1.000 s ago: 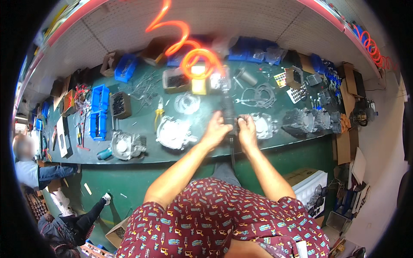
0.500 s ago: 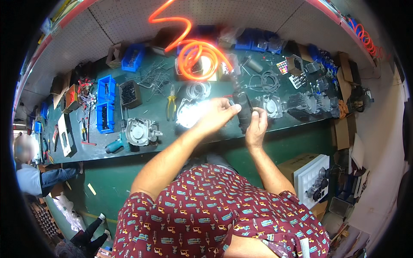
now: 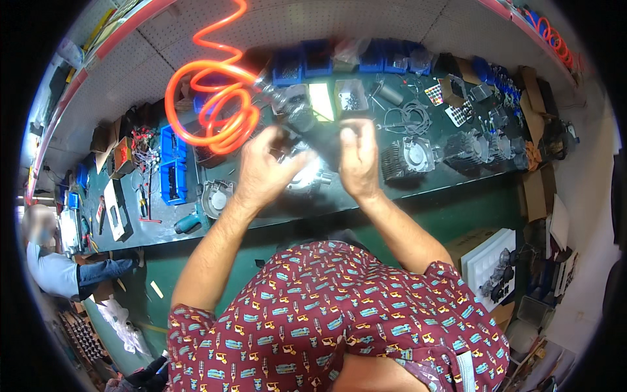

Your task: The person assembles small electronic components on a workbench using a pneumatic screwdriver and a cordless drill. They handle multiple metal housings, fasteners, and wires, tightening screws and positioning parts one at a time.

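A dark air screwdriver (image 3: 321,145), blurred by motion, hangs tilted from the orange coiled hose (image 3: 219,108). My right hand (image 3: 358,160) is closed around its lower part. My left hand (image 3: 261,171) is to the left of the tool, its thumb spread from the curled fingers, over a brightly lit metal casting (image 3: 308,178). Whether its fingertips touch the casting is hard to make out. The tool's tip is hidden in blur and glare. Left of my left forearm, another metal casting (image 3: 217,198) stands beside a teal power tool (image 3: 189,223).
Finned metal cylinder parts (image 3: 413,158) stand at the right, with more (image 3: 462,147) farther along. A grey cable coil (image 3: 408,119) lies behind them. Blue bins (image 3: 173,176) stand at left, others along the back. Another person (image 3: 55,268) is at the far left.
The air screwdriver and both hands have moved left, and the tool now tilts. My left hand's fingers have come apart from their pinch beside the tool. The orange hose has swung left.
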Motion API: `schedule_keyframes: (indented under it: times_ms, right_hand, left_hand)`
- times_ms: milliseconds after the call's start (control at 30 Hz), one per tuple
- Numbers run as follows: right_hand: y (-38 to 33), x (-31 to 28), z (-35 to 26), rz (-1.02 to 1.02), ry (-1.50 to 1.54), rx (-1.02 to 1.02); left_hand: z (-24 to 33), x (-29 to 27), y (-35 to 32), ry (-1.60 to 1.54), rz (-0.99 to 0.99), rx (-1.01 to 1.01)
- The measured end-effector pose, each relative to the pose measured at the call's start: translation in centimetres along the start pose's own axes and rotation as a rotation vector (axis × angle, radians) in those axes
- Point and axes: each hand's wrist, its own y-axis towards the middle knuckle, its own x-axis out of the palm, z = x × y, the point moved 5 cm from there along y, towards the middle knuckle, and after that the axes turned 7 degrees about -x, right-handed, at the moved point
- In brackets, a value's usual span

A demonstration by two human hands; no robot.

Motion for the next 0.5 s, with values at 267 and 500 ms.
schedule_keyframes:
  times_ms: [267, 500]
  right_hand:
    - [0.3, 0.9, -0.1, -0.116, 0.302, 0.137]
    - [-5.4, -3.1, 7.9, -0.012, 0.625, 0.659]
  left_hand:
    - [-3.0, 2.3, -2.4, -1.308, 0.197, -0.179]
    - [-5.6, -4.0, -2.7, -1.418, 0.462, -0.088]
